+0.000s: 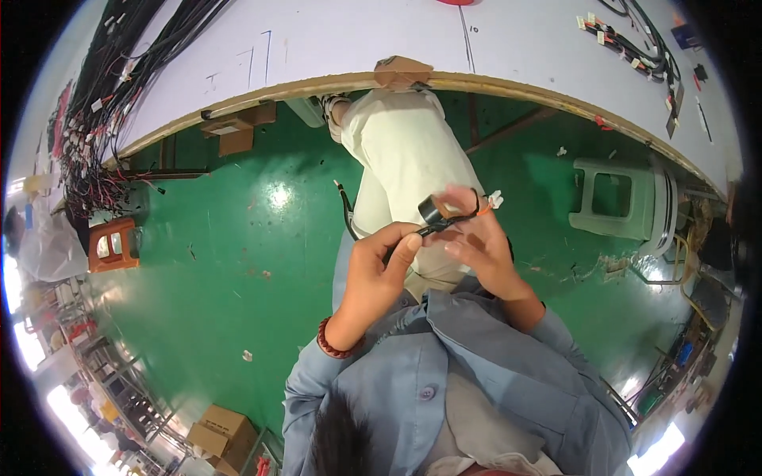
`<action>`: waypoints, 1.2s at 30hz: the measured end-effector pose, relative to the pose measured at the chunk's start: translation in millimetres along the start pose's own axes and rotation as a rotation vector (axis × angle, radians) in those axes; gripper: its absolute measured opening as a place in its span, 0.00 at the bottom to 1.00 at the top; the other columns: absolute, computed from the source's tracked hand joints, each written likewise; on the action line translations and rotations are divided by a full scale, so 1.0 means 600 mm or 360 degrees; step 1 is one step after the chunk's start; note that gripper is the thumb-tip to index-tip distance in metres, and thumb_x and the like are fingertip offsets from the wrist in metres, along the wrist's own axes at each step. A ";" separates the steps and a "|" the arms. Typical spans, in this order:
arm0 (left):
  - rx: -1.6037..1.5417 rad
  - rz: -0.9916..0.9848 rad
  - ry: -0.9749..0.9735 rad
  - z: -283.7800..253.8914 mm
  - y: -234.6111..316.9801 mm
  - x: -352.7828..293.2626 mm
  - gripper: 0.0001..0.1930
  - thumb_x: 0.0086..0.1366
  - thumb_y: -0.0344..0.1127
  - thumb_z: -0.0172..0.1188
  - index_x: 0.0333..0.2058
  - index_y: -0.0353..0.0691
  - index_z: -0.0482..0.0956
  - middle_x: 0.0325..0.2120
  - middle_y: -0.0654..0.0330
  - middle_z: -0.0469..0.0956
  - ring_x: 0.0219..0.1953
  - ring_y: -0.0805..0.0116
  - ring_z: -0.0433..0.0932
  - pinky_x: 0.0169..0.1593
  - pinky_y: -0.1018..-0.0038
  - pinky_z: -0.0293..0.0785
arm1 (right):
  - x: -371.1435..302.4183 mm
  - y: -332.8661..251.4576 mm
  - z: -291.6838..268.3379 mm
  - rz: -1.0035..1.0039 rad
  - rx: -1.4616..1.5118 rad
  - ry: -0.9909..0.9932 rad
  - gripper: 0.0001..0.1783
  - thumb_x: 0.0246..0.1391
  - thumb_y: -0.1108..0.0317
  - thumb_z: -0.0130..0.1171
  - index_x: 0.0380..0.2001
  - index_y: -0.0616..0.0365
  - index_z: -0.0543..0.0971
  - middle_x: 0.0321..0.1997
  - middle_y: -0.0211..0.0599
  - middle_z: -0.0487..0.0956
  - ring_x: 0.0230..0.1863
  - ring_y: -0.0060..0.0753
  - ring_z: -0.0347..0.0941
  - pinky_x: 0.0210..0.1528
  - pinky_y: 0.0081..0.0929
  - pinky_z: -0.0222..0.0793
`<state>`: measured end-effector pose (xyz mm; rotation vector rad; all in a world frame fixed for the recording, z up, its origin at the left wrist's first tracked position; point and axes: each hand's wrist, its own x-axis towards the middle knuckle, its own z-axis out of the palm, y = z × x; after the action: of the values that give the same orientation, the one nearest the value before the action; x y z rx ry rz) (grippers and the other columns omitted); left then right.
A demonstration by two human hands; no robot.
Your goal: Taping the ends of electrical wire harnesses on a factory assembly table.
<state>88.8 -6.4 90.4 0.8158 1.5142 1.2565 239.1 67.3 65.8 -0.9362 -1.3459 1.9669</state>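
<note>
In front of my lap, my left hand [379, 263] is closed in a pinch, thumb and forefinger on a black wire harness [436, 228]. One end of the harness, a black cable end [344, 197], sticks up left of that hand. At the other end, a white connector [495, 199] and a short orange wire show beside my right fingers. A roll of black tape [430, 210] sits just above the harness, against the fingers of my right hand [486, 242]. Those fingers curl about the roll and are partly blurred; the right thumb stands apart from it.
A white worktable [341, 47] runs across the far side, its front edge patched with brown tape [403, 72]. Black wire harnesses [99, 135] hang over its left end; more harnesses [635, 59] lie at right. Stools stand left [113, 244] and right [615, 198] on the green floor.
</note>
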 end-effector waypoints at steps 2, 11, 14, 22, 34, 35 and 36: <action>-0.0300 -0.0176 -0.0197 -0.004 -0.007 -0.002 0.12 0.65 0.35 0.53 0.31 0.31 0.78 0.21 0.70 0.72 0.21 0.84 0.59 0.25 0.84 0.55 | 0.027 -0.023 0.017 -0.0150 0.0567 0.0023 0.27 0.49 0.72 0.52 0.54 0.64 0.66 0.45 0.41 0.73 0.42 0.29 0.70 0.47 0.24 0.64; 0.0891 0.0812 0.0331 0.004 -0.018 0.006 0.05 0.56 0.29 0.61 0.26 0.34 0.77 0.14 0.59 0.69 0.16 0.66 0.67 0.21 0.73 0.60 | 0.020 -0.010 0.002 -0.0008 -0.0028 -0.0469 0.17 0.52 0.75 0.53 0.46 0.67 0.72 0.44 0.35 0.73 0.42 0.21 0.69 0.44 0.19 0.67; 0.1219 0.1016 0.0421 0.001 -0.027 0.015 0.04 0.51 0.27 0.63 0.25 0.34 0.77 0.15 0.54 0.71 0.15 0.58 0.68 0.20 0.71 0.61 | 0.009 -0.007 0.011 0.0087 -0.0189 -0.0261 0.11 0.53 0.75 0.50 0.40 0.67 0.73 0.35 0.31 0.74 0.29 0.15 0.67 0.31 0.15 0.65; 0.0668 0.0392 0.0776 -0.040 -0.112 0.043 0.12 0.63 0.33 0.52 0.23 0.33 0.74 0.15 0.66 0.68 0.20 0.79 0.62 0.23 0.79 0.57 | -0.037 -0.023 -0.016 -0.0063 0.0656 -0.1106 0.14 0.57 0.67 0.50 0.20 0.61 0.75 0.20 0.35 0.73 0.24 0.30 0.68 0.28 0.27 0.64; -0.0793 0.0250 0.0171 -0.077 0.097 -0.050 0.09 0.67 0.35 0.46 0.34 0.34 0.69 0.18 0.66 0.64 0.21 0.78 0.58 0.27 0.80 0.54 | 0.239 -0.242 -0.183 -0.1344 -0.2452 0.0934 0.06 0.41 0.66 0.58 0.26 0.54 0.77 0.30 0.37 0.69 0.34 0.42 0.66 0.37 0.36 0.63; -0.0792 0.0282 0.0238 -0.089 0.112 -0.053 0.09 0.67 0.35 0.46 0.34 0.34 0.69 0.18 0.66 0.64 0.21 0.78 0.58 0.27 0.80 0.54 | 0.235 -0.243 -0.182 -0.1099 -0.2515 0.0958 0.08 0.40 0.65 0.59 0.27 0.54 0.77 0.32 0.38 0.70 0.36 0.42 0.67 0.38 0.37 0.62; -0.0973 0.0412 0.0208 -0.103 0.128 -0.062 0.08 0.67 0.34 0.45 0.34 0.35 0.68 0.18 0.67 0.62 0.21 0.78 0.57 0.27 0.80 0.54 | 0.228 -0.243 -0.176 -0.1141 -0.2487 0.0907 0.08 0.40 0.65 0.59 0.27 0.54 0.77 0.32 0.38 0.70 0.36 0.42 0.67 0.38 0.37 0.62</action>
<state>34.9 -41.3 174.0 0.5347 1.0384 1.8681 253.1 278.4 146.0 -1.1610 -2.2607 -0.1693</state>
